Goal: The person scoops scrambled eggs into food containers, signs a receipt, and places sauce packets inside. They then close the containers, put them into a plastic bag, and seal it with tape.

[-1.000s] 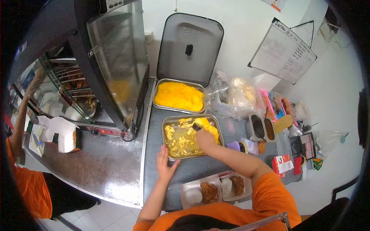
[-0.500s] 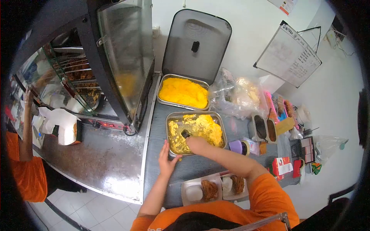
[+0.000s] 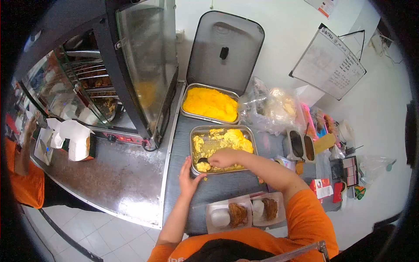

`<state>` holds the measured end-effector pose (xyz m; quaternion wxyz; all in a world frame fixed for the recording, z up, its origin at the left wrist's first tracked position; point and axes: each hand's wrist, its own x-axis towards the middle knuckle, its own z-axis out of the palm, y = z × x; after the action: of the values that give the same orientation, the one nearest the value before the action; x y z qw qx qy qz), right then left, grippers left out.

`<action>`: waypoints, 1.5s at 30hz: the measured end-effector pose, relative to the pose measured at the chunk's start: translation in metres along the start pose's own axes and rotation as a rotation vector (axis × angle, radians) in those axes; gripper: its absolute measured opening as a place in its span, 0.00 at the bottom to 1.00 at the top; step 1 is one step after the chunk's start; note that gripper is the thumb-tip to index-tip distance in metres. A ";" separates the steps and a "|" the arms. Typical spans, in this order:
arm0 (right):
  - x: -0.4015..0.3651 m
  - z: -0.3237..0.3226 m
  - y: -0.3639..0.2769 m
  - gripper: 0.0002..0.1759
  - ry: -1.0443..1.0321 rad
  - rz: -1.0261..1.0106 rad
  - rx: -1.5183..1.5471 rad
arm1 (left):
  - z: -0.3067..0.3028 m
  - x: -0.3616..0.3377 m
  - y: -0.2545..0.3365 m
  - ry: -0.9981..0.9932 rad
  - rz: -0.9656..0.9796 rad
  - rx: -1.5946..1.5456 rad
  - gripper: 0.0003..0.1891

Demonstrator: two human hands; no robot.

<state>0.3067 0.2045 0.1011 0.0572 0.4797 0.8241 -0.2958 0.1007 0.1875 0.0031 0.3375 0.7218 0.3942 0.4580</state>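
A metal tray [image 3: 222, 127] on the dark table holds scrambled egg [image 3: 235, 140], heaped at its right and back, with thin scraps elsewhere. My right hand [image 3: 223, 158] is closed around a black spoon [image 3: 203, 160] low in the tray's front left; a lump of egg lies at its tip. Most of the spoon's handle is hidden in the fist. Against the tray's front left corner rests my left hand [image 3: 188, 180], fingers stretched along the side and thumb by the front rim. Nearest me are two paper boxes [image 3: 211, 225] [image 3: 279, 217] with rice and fried chicken.
Behind stands a second tray [image 3: 187, 114] of yellow food, a dark lid [image 3: 227, 39] leaning upright. A glass warmer cabinet [image 3: 144, 65] and an open carton [image 3: 76, 139] are at left, near another person's orange sleeve [image 3: 26, 187]. Sauce containers [image 3: 297, 144] and plastic bags [image 3: 275, 109] crowd the right.
My right hand has moved slightly left and toward me with the spoon, where a lump of egg now sits. My left hand stays at the tray corner. The other person's arm at left has lowered.
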 end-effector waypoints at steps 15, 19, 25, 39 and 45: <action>0.040 0.013 -0.029 0.13 0.170 0.299 -0.256 | -0.006 0.003 0.002 -0.016 -0.016 -0.017 0.44; 0.006 0.022 -0.031 0.15 0.138 0.228 -0.211 | -0.008 0.002 0.006 -0.042 -0.054 0.026 0.44; 0.000 0.042 0.033 0.15 0.254 0.314 0.920 | -0.017 0.002 0.007 -0.111 0.031 0.071 0.40; -0.245 0.121 -0.155 0.09 0.624 0.414 0.472 | -0.046 -0.140 0.047 -0.066 -0.515 -0.580 0.26; -0.237 0.230 -0.160 0.11 0.730 0.594 0.123 | -0.030 -0.155 0.022 0.044 -0.547 -0.521 0.29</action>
<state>0.2573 -0.1577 0.0722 -0.1827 0.7696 0.5984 -0.1271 0.0371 0.0450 -0.0292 0.6109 0.4698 0.4499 0.4513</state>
